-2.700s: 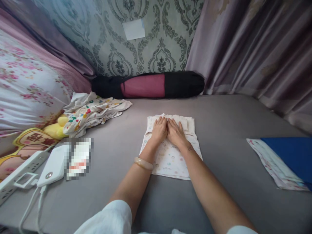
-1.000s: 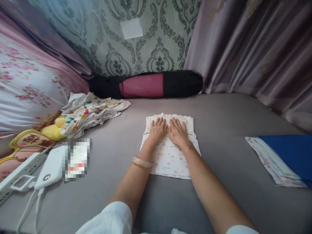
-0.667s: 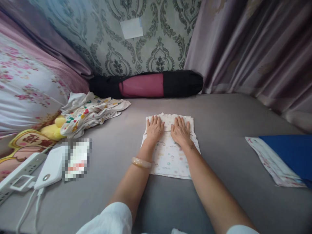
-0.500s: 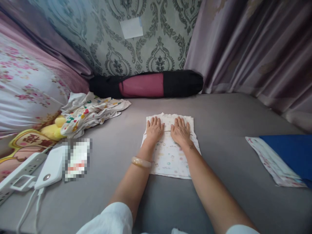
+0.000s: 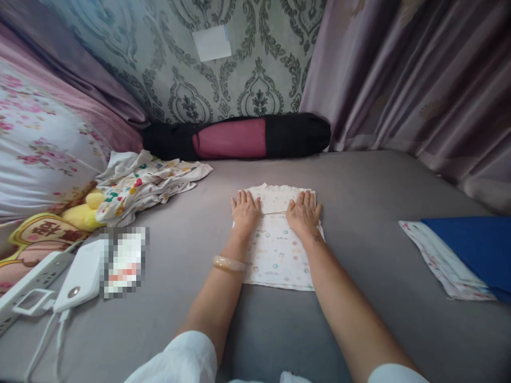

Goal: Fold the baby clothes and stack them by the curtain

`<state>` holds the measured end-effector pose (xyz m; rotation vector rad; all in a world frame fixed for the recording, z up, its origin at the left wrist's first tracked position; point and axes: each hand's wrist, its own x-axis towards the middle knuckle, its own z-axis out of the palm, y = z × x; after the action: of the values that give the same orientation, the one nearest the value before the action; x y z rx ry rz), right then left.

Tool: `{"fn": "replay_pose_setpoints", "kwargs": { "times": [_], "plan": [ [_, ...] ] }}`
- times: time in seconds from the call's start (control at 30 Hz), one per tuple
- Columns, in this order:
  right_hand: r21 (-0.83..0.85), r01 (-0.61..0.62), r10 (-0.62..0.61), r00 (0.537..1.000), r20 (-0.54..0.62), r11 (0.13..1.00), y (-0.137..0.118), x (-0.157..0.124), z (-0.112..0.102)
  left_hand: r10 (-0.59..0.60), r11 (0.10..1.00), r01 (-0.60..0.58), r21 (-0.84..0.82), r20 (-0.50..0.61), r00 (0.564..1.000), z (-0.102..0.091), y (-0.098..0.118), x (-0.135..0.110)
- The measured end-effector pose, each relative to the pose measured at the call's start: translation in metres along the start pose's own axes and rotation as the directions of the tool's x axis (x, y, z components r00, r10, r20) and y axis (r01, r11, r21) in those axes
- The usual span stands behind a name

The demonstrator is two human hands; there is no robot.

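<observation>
A small white garment point(image 5: 275, 255) with a pastel print lies flat on the grey bed sheet, its far end folded over in a band across the top. My left hand point(image 5: 246, 211) rests palm down on its left edge, fingers stretched out and pointing away from me. On the opposite edge lies my right hand point(image 5: 304, 214), also flat with the fingers spread. Both hands press on the folded band and grip nothing. The cloth under my palms is hidden.
Crumpled printed clothes point(image 5: 147, 181) lie at left beside a yellow plush toy point(image 5: 85, 210). Nearer are a white power strip point(image 5: 35, 282) and charger point(image 5: 83, 274) with cables. Folded clothes point(image 5: 443, 260) and blue cloth point(image 5: 471, 250) lie right. A black and pink bag point(image 5: 235, 138) lines the wall.
My hands have slid apart toward the two side edges of the garment, staying flat on it. The view has shifted slightly.
</observation>
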<state>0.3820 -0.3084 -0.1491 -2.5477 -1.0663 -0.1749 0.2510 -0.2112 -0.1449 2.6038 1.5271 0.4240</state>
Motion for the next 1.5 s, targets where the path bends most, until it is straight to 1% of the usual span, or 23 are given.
{"fn": "replay_pose_setpoints", "kwargs": {
  "times": [0.13,0.33,0.4,0.5,0.6,0.7,0.77,0.87,0.93,1.0,1.1,1.17,1.27,1.4,1.5],
  "plan": [
    [-0.009,-0.011,0.011,1.0,0.024,1.0,0.002,-0.001,0.002,0.009,1.0,-0.009,0.009,0.04,0.999,0.003,-0.002,0.001],
    [-0.009,0.0,0.0,1.0,0.016,1.0,-0.001,-0.002,0.0,0.013,1.0,-0.013,-0.027,0.014,1.0,0.001,-0.002,-0.001],
    [-0.018,0.015,-0.014,0.999,0.039,1.0,0.001,-0.002,-0.003,0.022,0.999,-0.022,-0.037,0.008,1.0,-0.001,-0.004,-0.002],
    [-0.044,0.072,-0.067,0.992,0.11,0.996,0.006,-0.006,-0.009,0.05,0.998,-0.048,-0.036,0.032,0.998,-0.005,-0.009,-0.005],
    [-0.072,0.166,-0.153,0.975,0.158,0.983,0.012,-0.018,-0.017,0.142,0.99,-0.142,0.002,0.069,0.987,-0.01,-0.015,-0.015],
    [-0.073,0.295,-0.276,0.94,0.199,0.953,0.015,-0.04,-0.027,0.259,0.963,-0.265,0.042,0.106,0.96,-0.018,-0.019,-0.034],
    [-0.04,0.384,-0.364,0.901,0.237,0.923,0.015,-0.057,-0.032,0.331,0.939,-0.34,0.046,0.136,0.934,-0.023,-0.021,-0.052],
    [0.02,0.49,-0.475,0.832,0.288,0.871,0.017,-0.081,-0.04,0.441,0.892,-0.452,0.026,0.181,0.879,-0.029,-0.028,-0.079],
    [0.04,0.539,-0.524,0.796,0.302,0.842,0.023,-0.092,-0.045,0.477,0.872,-0.489,0.011,0.199,0.856,-0.03,-0.037,-0.093],
    [0.043,0.561,-0.545,0.779,0.312,0.827,0.033,-0.099,-0.051,0.468,0.878,-0.479,0.005,0.202,0.86,-0.031,-0.049,-0.104],
    [0.029,0.56,-0.54,0.783,0.31,0.828,0.054,-0.104,-0.059,0.402,0.911,-0.411,0.01,0.195,0.895,-0.036,-0.068,-0.114],
    [0.013,0.55,-0.53,0.798,0.288,0.835,0.068,-0.107,-0.064,0.355,0.932,-0.363,0.012,0.183,0.917,-0.042,-0.079,-0.12],
    [-0.033,0.516,-0.493,0.834,0.247,0.856,0.084,-0.112,-0.073,0.317,0.946,-0.323,0.014,0.147,0.937,-0.055,-0.089,-0.13],
    [-0.152,0.438,-0.396,0.885,0.246,0.886,0.09,-0.122,-0.093,0.279,0.959,-0.283,0.026,0.105,0.955,-0.071,-0.097,-0.142],
    [-0.243,0.372,-0.311,0.916,0.254,0.896,0.09,-0.13,-0.106,0.204,0.979,-0.204,-0.008,0.128,0.971,-0.077,-0.1,-0.149]
  ]
}}
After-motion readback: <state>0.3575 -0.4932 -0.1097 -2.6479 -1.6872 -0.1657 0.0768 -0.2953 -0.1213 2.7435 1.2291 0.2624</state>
